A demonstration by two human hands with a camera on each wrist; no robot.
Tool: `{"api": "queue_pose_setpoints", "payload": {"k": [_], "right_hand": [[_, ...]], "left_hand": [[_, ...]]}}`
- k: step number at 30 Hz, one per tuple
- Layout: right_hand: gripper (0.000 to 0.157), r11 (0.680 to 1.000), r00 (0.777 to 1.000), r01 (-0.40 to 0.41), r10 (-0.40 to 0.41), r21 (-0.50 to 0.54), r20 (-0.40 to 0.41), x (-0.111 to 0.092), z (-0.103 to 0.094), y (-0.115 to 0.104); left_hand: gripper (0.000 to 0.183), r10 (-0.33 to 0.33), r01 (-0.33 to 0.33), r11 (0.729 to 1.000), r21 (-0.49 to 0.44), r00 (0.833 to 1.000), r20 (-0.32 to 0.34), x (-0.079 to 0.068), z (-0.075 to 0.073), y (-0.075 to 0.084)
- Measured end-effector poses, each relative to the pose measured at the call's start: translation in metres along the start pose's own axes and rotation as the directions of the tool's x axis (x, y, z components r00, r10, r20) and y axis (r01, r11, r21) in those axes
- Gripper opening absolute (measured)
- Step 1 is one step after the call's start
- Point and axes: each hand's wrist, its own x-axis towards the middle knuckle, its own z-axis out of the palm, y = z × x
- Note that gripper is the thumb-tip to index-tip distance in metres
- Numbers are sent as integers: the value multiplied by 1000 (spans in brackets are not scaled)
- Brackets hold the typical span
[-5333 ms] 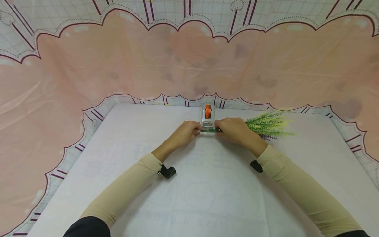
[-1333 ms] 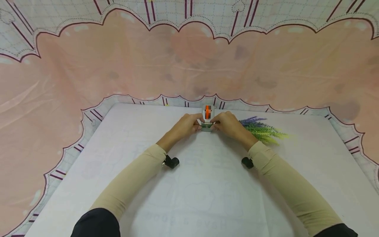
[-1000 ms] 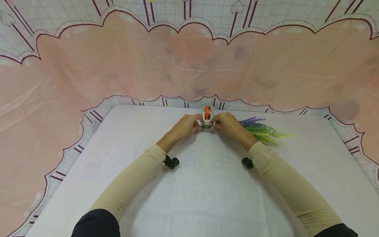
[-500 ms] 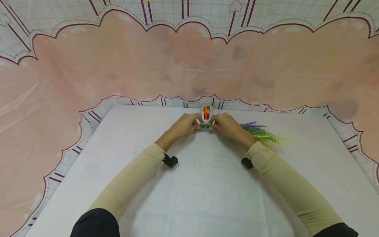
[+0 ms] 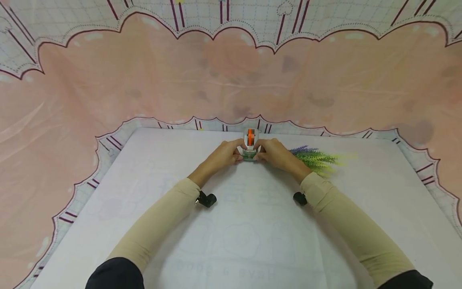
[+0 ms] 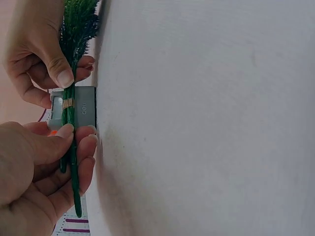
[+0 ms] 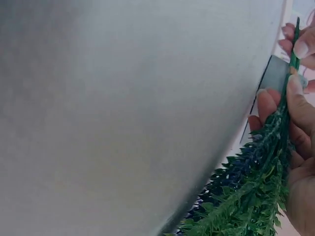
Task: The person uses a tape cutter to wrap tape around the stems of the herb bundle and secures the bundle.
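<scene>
A bunch of artificial flowers [image 5: 319,159], with purple and yellow-green sprigs, lies crosswise at the front of a tape dispenser [image 5: 250,138] that carries an orange roll. My left hand [image 5: 224,155] pinches the lower part of the green stems [image 6: 76,182] between thumb and fingers, their ends poking past it. Just below the flower heads, my right hand [image 5: 277,154] pinches the same stems. A brownish band of tape [image 6: 68,103] crosses the stems between the two thumbs. Behind it, the left wrist view shows the dispenser's grey lettered side [image 6: 85,112]. The right palm partly covers the flowers in the head view.
A white table [image 5: 231,224] stretches out under both forearms, and the dispenser stands near its far edge. Beyond that edge hangs a peach and white patterned cloth [image 5: 202,80]. Small black cameras [image 5: 207,199] sit on both wrists.
Since the earliest frame, my hands have drawn closer together at the dispenser, and the purple sprigs have turned up to the far side. Over the last second the hands stay nearly still; the sprigs shift slightly.
</scene>
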Motion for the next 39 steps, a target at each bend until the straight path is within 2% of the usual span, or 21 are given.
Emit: {"api": "queue_pose_setpoints", "payload": {"k": [8, 11, 14, 17, 24, 31, 39], "right_hand": [[34, 999, 998, -49, 49, -3, 47, -3, -5, -7], [40, 994, 994, -73, 80, -87, 71, -7, -8, -7], [39, 979, 989, -78, 101, -190, 110, -11, -11, -6], [33, 970, 983, -56, 95, -235, 159, -16, -12, -4], [29, 976, 971, 7, 45, -216, 236, -23, -11, -5], [38, 949, 970, 33, 46, -315, 239, -26, -14, -9], [40, 950, 972, 46, 29, -309, 232, -29, -17, -6]], "left_hand": [[34, -31, 31, 1000, -1, 999, -10, -5, 2, -2], [37, -46, 45, 999, -18, 999, -13, -9, 3, -1], [37, -49, 49, 999, -20, 999, -18, -14, 4, 2], [35, -52, 52, 999, 7, 999, -15, -19, 5, 3], [36, -76, 76, 995, 58, 997, -2, -31, 6, 4], [35, -86, 88, 993, 85, 996, -23, -38, 4, 0], [35, -72, 73, 994, 79, 997, -10, -39, 2, -1]]}}
